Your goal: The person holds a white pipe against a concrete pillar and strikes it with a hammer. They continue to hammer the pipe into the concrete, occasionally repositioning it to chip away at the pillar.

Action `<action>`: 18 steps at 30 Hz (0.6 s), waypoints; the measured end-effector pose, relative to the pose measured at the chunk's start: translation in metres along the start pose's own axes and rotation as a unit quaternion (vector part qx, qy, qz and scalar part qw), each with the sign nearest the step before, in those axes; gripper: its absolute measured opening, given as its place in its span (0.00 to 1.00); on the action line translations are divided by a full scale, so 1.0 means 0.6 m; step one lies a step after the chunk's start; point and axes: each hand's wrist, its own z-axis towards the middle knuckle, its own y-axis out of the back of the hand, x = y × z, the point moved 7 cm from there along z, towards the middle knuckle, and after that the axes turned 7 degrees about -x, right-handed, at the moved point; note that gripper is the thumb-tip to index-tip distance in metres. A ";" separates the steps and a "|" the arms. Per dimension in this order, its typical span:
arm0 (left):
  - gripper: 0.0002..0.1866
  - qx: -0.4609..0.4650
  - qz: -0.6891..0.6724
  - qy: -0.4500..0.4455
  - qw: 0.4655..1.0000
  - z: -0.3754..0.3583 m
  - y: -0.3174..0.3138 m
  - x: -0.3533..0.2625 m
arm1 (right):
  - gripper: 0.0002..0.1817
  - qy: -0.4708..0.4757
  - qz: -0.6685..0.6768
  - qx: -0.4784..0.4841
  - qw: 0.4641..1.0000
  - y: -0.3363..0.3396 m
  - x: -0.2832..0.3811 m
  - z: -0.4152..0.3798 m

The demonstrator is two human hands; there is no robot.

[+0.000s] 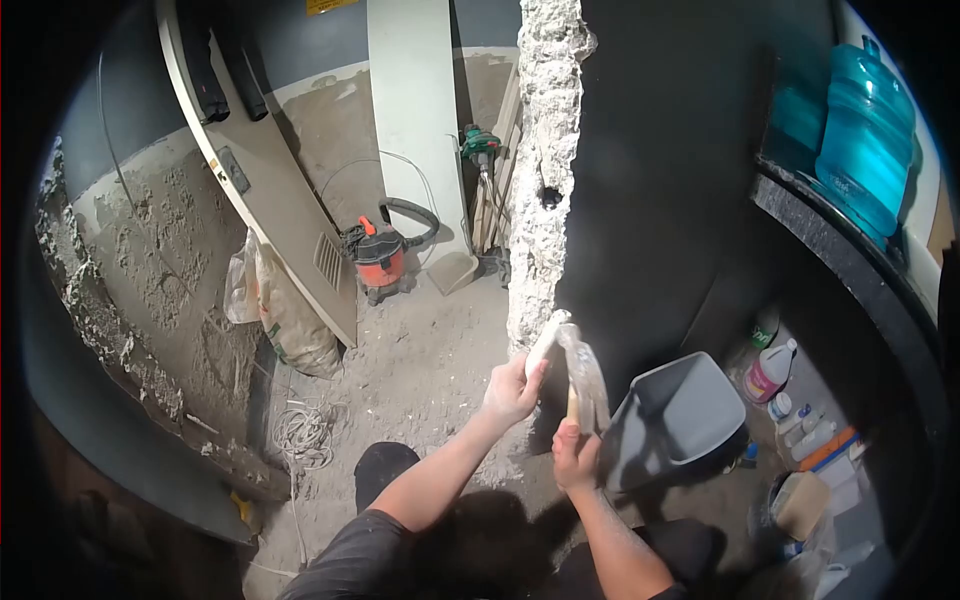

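My left hand [513, 392] is closed around a thick white chisel-like bar [545, 341], which slants up and to the right from the fist. Its upper end overlaps the hammer head in this view. My right hand [576, 458] grips the light wooden handle of a hammer [589, 375], its long greyish head pointing up beside the bar. Both hands are in front of the lower part of a rough, broken white wall edge [545, 120], which runs upward with a dark hole partway along it. The left fist hides the bar's lower end.
A grey bin [690, 410] stands right of my hands, with bottles [770, 370] beyond it. Ahead on the dusty floor are a red-and-black vacuum [380, 262] and a dustpan [453, 273]. A coiled cord [304, 434] and a full sack [295, 315] lie left.
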 end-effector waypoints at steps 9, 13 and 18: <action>0.17 -0.014 0.027 -0.007 1.000 -0.003 -0.010 0.024 | 0.29 0.177 0.013 0.113 0.978 -0.001 -0.008 0.004; 0.17 -0.002 0.028 -0.012 1.000 0.006 0.000 0.009 | 0.21 -0.047 0.089 0.093 0.991 -0.002 0.015 0.007; 0.18 -0.001 0.025 -0.004 1.000 0.000 -0.003 0.012 | 0.28 0.281 0.160 0.046 0.945 0.015 0.214 -0.006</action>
